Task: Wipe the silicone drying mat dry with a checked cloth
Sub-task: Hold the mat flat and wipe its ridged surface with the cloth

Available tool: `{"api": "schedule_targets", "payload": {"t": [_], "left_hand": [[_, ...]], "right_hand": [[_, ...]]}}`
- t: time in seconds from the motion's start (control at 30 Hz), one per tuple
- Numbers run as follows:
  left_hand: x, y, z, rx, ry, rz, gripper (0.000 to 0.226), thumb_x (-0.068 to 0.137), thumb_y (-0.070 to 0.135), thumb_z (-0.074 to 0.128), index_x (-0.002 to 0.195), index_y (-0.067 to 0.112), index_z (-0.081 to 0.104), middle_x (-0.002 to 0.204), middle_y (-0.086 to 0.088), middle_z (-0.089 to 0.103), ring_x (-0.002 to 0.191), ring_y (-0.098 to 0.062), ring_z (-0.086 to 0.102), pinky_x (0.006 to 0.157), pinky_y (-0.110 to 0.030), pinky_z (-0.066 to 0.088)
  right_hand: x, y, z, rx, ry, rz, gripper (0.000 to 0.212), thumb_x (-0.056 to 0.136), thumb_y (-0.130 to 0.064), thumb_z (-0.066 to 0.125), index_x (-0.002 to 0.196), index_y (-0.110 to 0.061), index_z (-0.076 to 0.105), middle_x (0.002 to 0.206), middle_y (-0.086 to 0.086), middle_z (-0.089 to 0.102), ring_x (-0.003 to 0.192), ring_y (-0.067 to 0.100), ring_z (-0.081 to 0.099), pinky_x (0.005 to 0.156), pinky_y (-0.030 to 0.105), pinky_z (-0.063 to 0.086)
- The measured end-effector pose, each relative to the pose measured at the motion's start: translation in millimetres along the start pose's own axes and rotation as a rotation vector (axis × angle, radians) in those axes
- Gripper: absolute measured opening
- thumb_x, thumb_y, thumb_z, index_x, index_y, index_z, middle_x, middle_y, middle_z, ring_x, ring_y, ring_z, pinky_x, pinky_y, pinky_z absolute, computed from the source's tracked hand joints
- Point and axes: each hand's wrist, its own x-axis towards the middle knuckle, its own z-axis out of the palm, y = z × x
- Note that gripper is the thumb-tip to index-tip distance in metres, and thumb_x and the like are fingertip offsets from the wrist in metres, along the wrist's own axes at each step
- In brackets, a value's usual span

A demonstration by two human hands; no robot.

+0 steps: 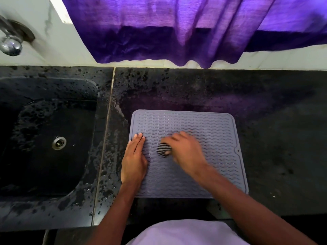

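Observation:
A grey silicone drying mat (pixel 212 128) with wavy ridges lies flat on the dark stone counter, in front of me. My left hand (pixel 134 160) rests flat, palm down, on the mat's left edge, fingers together and pointing away. My right hand (pixel 185 151) is blurred over the mat's middle and is closed around a bunched black-and-white checked cloth (pixel 164 149). Only a small wad of the cloth shows at the hand's left side, pressed against the mat.
A dark sink (pixel 47 135) with a metal drain (pixel 59 143) is set into the counter at the left, with water drops around it. A chrome tap (pixel 11 42) sticks out at the upper left. A purple curtain (pixel 177 29) hangs over the back wall.

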Motion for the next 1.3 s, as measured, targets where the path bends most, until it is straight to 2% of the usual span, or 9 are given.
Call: {"api": "schedule_targets", "payload": {"t": [0.13,0.3,0.43,0.63,0.77,0.9,1.0,1.17,1.3], "left_hand": [[2,-8,-6,0.016,-0.001,0.003,0.066,0.077,-0.018,0.055,0.141,0.000,0.057,0.150,-0.012,0.053,0.139,-0.029,0.050,0.115,-0.047,0.043],[3,-10,-3,0.019,0.008,0.023,0.064,0.080,-0.018,0.056,0.141,0.000,0.057,0.150,-0.011,0.053,0.139,-0.029,0.050,0.118,-0.045,0.038],[-1,-4,4,0.006,0.001,0.033,0.066,0.078,-0.020,0.054,0.141,-0.001,0.056,0.150,-0.012,0.053,0.140,-0.028,0.049,0.120,-0.040,0.034],[-1,-5,3,0.008,0.008,0.020,0.064,0.081,-0.019,0.054,0.142,0.000,0.056,0.151,-0.010,0.052,0.140,-0.028,0.048,0.122,-0.036,0.032],[0,-3,6,0.002,0.038,-0.004,0.061,0.082,-0.021,0.056,0.139,0.000,0.059,0.149,-0.011,0.055,0.139,-0.029,0.050,0.123,-0.018,0.019],[-1,-1,7,0.014,0.046,-0.001,0.061,0.083,-0.020,0.056,0.140,0.001,0.059,0.150,-0.009,0.054,0.141,-0.025,0.047,0.120,-0.036,0.034],[-1,-3,7,0.020,0.039,0.010,0.062,0.083,-0.021,0.055,0.141,0.001,0.058,0.150,-0.009,0.053,0.142,-0.025,0.046,0.118,-0.042,0.036],[-1,-6,6,0.028,0.029,0.021,0.063,0.081,-0.022,0.054,0.141,0.000,0.058,0.150,-0.010,0.053,0.141,-0.026,0.047,0.118,-0.044,0.038],[-1,-6,5,0.020,0.035,0.039,0.061,0.083,-0.021,0.056,0.140,0.000,0.058,0.150,-0.010,0.054,0.141,-0.026,0.048,0.117,-0.044,0.039]], "right_hand": [[7,-9,33,-0.096,0.022,-0.062,0.052,0.074,-0.007,0.075,0.119,-0.030,0.063,0.111,-0.001,0.067,0.106,0.025,0.057,0.083,0.042,0.045],[-19,42,16,-0.135,0.034,0.011,0.064,0.051,-0.016,0.090,0.109,-0.033,0.068,0.100,-0.007,0.069,0.094,0.021,0.062,0.072,0.036,0.048],[-57,98,-3,-0.175,0.008,0.075,0.068,0.042,-0.011,0.090,0.105,-0.027,0.071,0.098,-0.001,0.070,0.093,0.029,0.064,0.070,0.043,0.050],[-86,155,-40,-0.372,-0.118,0.225,0.061,0.053,-0.021,0.089,0.110,-0.031,0.068,0.106,-0.006,0.070,0.096,0.026,0.058,0.071,0.040,0.048],[-84,158,-69,-0.495,-0.247,0.257,0.034,0.082,-0.026,0.062,0.115,-0.035,0.062,0.111,-0.009,0.066,0.108,0.021,0.052,0.084,0.037,0.042],[-64,139,-73,-0.178,-0.063,0.176,0.042,0.068,-0.012,0.076,0.105,-0.029,0.068,0.099,-0.004,0.071,0.087,0.025,0.058,0.072,0.036,0.049],[-32,94,-48,-0.047,0.082,0.018,0.041,0.071,-0.008,0.077,0.108,-0.025,0.070,0.100,-0.005,0.073,0.084,0.020,0.059,0.073,0.032,0.046],[-14,49,11,-0.023,-0.010,-0.026,0.051,0.076,-0.011,0.075,0.122,-0.030,0.063,0.115,-0.007,0.066,0.107,0.019,0.052,0.086,0.035,0.037],[-31,71,12,-0.054,0.037,0.013,0.062,0.055,-0.008,0.088,0.109,-0.031,0.070,0.099,-0.009,0.068,0.094,0.020,0.059,0.075,0.035,0.048]]}}
